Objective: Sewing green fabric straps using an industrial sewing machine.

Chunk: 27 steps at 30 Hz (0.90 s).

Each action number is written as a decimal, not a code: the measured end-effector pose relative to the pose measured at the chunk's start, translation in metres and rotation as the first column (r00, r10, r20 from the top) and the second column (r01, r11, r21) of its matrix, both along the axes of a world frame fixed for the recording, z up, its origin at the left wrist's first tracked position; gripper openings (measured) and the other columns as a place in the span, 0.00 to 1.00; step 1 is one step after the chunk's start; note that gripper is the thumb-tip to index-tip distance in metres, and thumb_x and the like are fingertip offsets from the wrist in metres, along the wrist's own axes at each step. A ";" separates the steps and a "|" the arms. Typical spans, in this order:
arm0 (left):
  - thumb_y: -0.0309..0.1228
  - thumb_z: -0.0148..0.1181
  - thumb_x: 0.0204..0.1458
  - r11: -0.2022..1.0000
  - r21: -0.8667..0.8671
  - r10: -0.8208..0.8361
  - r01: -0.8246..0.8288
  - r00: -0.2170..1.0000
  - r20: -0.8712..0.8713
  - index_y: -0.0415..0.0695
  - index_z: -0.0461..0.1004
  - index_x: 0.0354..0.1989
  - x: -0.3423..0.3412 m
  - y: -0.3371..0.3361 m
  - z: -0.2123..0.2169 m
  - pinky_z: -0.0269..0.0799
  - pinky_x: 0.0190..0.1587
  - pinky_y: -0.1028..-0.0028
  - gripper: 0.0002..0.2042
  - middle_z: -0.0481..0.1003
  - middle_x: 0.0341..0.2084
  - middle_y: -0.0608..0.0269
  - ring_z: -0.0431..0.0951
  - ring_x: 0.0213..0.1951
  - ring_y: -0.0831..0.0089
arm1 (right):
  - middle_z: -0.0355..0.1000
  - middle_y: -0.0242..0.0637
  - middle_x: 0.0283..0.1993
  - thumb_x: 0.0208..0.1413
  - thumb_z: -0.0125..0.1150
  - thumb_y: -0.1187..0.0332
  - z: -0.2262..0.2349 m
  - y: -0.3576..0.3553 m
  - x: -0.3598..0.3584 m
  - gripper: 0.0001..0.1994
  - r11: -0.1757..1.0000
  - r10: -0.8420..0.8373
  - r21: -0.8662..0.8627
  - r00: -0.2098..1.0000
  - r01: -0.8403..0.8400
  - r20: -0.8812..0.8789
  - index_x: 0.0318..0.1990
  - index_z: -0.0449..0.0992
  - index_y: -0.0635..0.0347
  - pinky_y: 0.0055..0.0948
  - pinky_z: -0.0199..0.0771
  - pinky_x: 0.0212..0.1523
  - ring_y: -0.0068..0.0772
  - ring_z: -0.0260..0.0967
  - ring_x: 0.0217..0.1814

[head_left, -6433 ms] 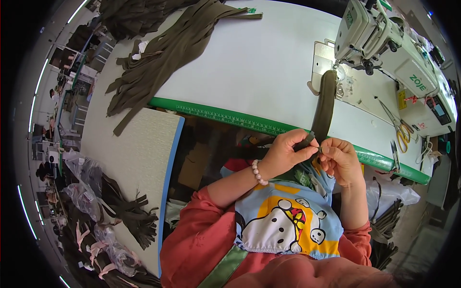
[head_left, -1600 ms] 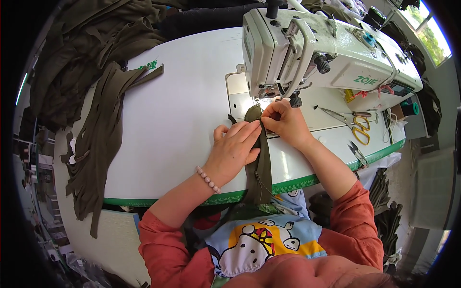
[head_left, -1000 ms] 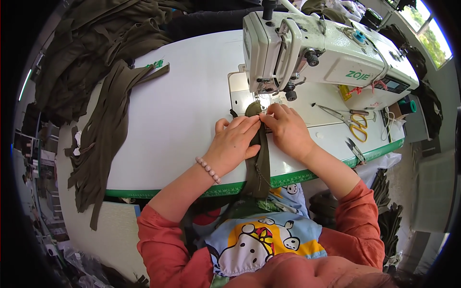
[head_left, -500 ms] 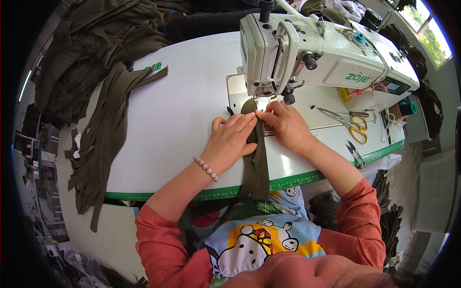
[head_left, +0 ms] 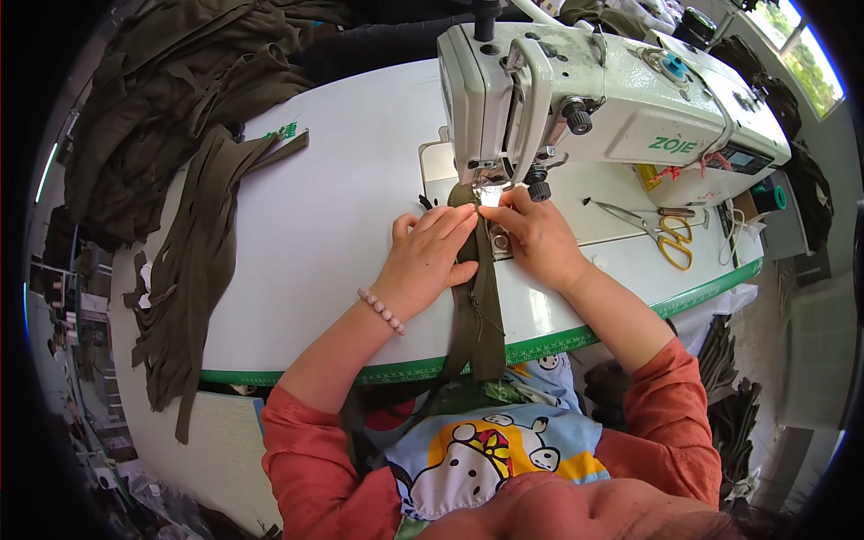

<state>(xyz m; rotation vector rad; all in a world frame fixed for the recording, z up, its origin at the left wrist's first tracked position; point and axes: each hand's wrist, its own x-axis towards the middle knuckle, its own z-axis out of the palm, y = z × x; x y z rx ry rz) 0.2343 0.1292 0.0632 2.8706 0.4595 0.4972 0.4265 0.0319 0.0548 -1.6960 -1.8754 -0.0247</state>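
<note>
A long olive-green fabric strip (head_left: 483, 310) runs from below the needle of the white sewing machine (head_left: 576, 99) toward me and hangs over the table's front edge. My left hand (head_left: 425, 250), with a beaded bracelet on the wrist, lies on the strip's left side, fingers stretched flat and thumb apart. At the strip's right edge, my right hand (head_left: 535, 236) is closed in a pinch just in front of the needle. The fingertips of both hands nearly meet there. Part of the strip is hidden beneath my fingers.
Yellow-handled scissors (head_left: 670, 241) lie right of my right hand. A bundle of olive strips (head_left: 193, 252) drapes over the table's left side, below a large dark fabric heap (head_left: 162, 108). A green measuring tape (head_left: 549, 345) lines the front edge. A green thread spool (head_left: 769, 199) sits far right.
The view has shifted slightly. Both hands keep nearly the same place and pose on the strip near the needle; the thread snippers at the right edge are no longer visible.
</note>
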 end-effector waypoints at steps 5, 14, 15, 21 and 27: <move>0.38 0.66 0.46 1.000 -0.013 0.001 -0.002 1.000 -0.006 0.44 0.67 0.55 0.003 0.004 0.000 0.54 0.55 0.61 0.28 0.65 0.57 0.69 0.64 0.57 0.75 | 0.67 0.37 0.44 0.41 0.59 0.82 0.001 0.003 0.000 0.25 1.000 -0.006 0.003 1.000 0.006 -0.013 0.50 0.75 0.51 0.41 0.71 0.37 0.46 0.69 0.37; 0.35 0.66 0.45 0.997 -0.081 0.010 -0.013 0.999 -0.038 0.46 0.66 0.58 0.004 0.006 0.000 0.52 0.58 0.62 0.29 0.64 0.59 0.70 0.62 0.60 0.73 | 0.68 0.38 0.45 0.42 0.60 0.80 0.002 0.002 -0.001 0.24 0.999 -0.030 -0.027 1.000 0.030 -0.006 0.51 0.74 0.51 0.40 0.71 0.39 0.46 0.70 0.38; 0.33 0.66 0.44 0.994 -0.109 0.013 -0.019 0.999 -0.052 0.47 0.66 0.59 0.004 0.006 0.000 0.51 0.59 0.62 0.30 0.64 0.60 0.70 0.62 0.61 0.72 | 0.67 0.38 0.45 0.42 0.60 0.80 0.002 0.002 -0.001 0.24 0.999 -0.031 -0.035 0.999 0.030 -0.008 0.51 0.74 0.51 0.40 0.71 0.39 0.46 0.70 0.39; 0.33 0.67 0.44 0.991 -0.127 0.028 -0.032 0.999 -0.034 0.47 0.66 0.59 0.004 0.004 -0.001 0.51 0.59 0.62 0.30 0.64 0.60 0.70 0.62 0.61 0.71 | 0.67 0.38 0.45 0.42 0.60 0.80 0.003 0.002 -0.002 0.25 0.998 -0.031 -0.049 1.000 0.030 -0.004 0.52 0.73 0.50 0.40 0.71 0.39 0.46 0.70 0.39; 0.32 0.67 0.43 0.989 -0.137 0.042 -0.047 0.998 -0.037 0.46 0.66 0.59 0.004 0.004 -0.003 0.51 0.59 0.63 0.30 0.64 0.60 0.70 0.62 0.61 0.71 | 0.67 0.38 0.45 0.42 0.59 0.81 0.001 0.003 -0.002 0.26 0.999 -0.030 -0.019 1.000 0.030 0.008 0.53 0.73 0.50 0.40 0.71 0.39 0.46 0.70 0.39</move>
